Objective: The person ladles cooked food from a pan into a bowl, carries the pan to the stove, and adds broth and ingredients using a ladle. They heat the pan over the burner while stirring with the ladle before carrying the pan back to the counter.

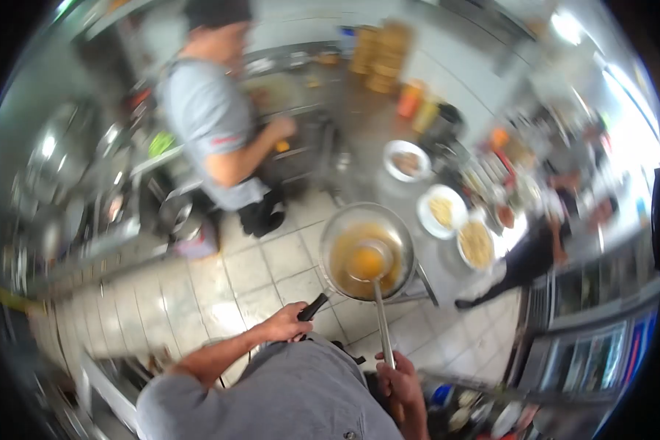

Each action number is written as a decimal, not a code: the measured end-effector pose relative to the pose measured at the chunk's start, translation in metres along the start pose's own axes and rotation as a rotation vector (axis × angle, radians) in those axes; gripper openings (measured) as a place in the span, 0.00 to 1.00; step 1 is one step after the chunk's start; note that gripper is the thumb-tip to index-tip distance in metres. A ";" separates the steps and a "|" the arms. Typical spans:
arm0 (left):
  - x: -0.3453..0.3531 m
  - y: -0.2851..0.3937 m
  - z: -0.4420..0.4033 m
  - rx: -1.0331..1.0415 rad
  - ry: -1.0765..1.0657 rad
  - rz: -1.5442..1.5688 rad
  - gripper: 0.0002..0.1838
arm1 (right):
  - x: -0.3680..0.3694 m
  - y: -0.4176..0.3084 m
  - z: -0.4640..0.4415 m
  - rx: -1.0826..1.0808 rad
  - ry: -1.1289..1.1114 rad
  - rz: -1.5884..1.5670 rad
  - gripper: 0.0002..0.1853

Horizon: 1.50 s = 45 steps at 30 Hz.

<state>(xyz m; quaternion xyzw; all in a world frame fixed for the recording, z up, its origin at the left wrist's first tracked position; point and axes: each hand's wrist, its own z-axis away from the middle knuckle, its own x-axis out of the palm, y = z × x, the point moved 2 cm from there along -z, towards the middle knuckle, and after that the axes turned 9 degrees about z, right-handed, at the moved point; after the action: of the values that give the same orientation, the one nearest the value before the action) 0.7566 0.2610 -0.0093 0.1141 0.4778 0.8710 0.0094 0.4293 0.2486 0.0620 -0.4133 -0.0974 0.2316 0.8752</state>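
Note:
My left hand point(287, 323) is closed around the black handle of a metal frying pan point(331, 277). The pan is held out in front of me, above the tiled floor and close to the counter's edge. Brownish-yellow liquid point(342, 257) covers its bottom. In my right hand point(401, 378) I grip the long metal handle of a ladle point(383, 323). The ladle's bowl is inside the pan, with something orange-yellow point(367, 262) in it, perhaps an egg yolk; I cannot tell for sure.
A steel counter point(374, 172) bears white plates of food, including one with pale strips point(440, 211), and blurred squeeze bottles point(411, 99). A co-worker in grey point(209, 110) stands at the stove, front left. Another person point(535, 249) is at the right. Glass-fronted fridges point(587, 359) stand lower right.

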 end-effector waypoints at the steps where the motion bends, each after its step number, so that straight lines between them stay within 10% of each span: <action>1: -0.003 -0.004 0.003 0.015 0.072 0.074 0.13 | 0.001 -0.005 0.000 0.020 0.001 0.058 0.14; 8: -0.012 -0.038 0.014 0.030 0.081 0.003 0.14 | 0.009 0.022 -0.021 -0.007 0.111 0.541 0.14; 11: -0.014 -0.047 0.018 0.023 0.085 -0.018 0.16 | -0.015 0.088 -0.054 -0.388 0.231 0.712 0.22; 20: -0.023 -0.061 0.033 0.039 0.096 -0.028 0.19 | -0.035 0.159 -0.073 -0.394 0.499 0.999 0.26; 24: -0.034 -0.103 0.018 0.191 0.113 -0.295 0.41 | 0.006 0.133 -0.063 -0.035 0.445 1.083 0.24; 25: -0.036 -0.130 0.010 0.387 0.236 -0.471 0.40 | 0.021 0.120 -0.054 0.052 0.443 1.098 0.24; 26: -0.032 -0.061 0.039 -0.086 0.036 -0.047 0.38 | 0.027 0.112 -0.048 -0.009 0.482 1.046 0.23; 29: -0.029 -0.069 0.037 -0.030 0.065 0.050 0.11 | 0.037 0.096 -0.030 -0.104 0.566 0.886 0.21; 45: -0.035 -0.052 0.040 -0.053 0.066 0.039 0.11 | 0.039 0.087 -0.028 -0.128 0.564 0.735 0.21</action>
<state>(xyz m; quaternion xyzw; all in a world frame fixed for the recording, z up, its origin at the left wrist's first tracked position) 0.7940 0.3180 -0.0390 0.0944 0.4525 0.8865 -0.0204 0.4452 0.2963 -0.0241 -0.5203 0.2830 0.3985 0.7003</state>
